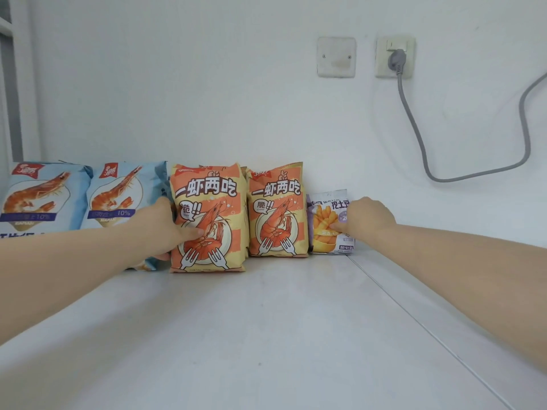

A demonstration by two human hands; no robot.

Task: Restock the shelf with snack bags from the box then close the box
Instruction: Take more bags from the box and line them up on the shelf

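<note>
Your left hand (161, 226) grips the nearer orange shrimp bag (207, 187) by its left edge, thumb laid across the front. Your right hand (367, 217) pinches the small purple potato-stick bag (325, 232), thumb on its face and fingers hidden behind. Both bags stand upright on the white shelf (266, 321), with a second orange shrimp bag (276, 208) between them and two blue shrimp bags (38, 196) to the left.

The row looks well filled, so restocking seems far along. The box is out of view, so what remains in it cannot be told, and closing it is left to do.

The bag you grip on the left sits forward of its neighbour, with room to slide back. Open shelf runs rightward past the seam (414, 315). The grey cable (414, 128) hangs on the wall, well apart from the bags.
</note>
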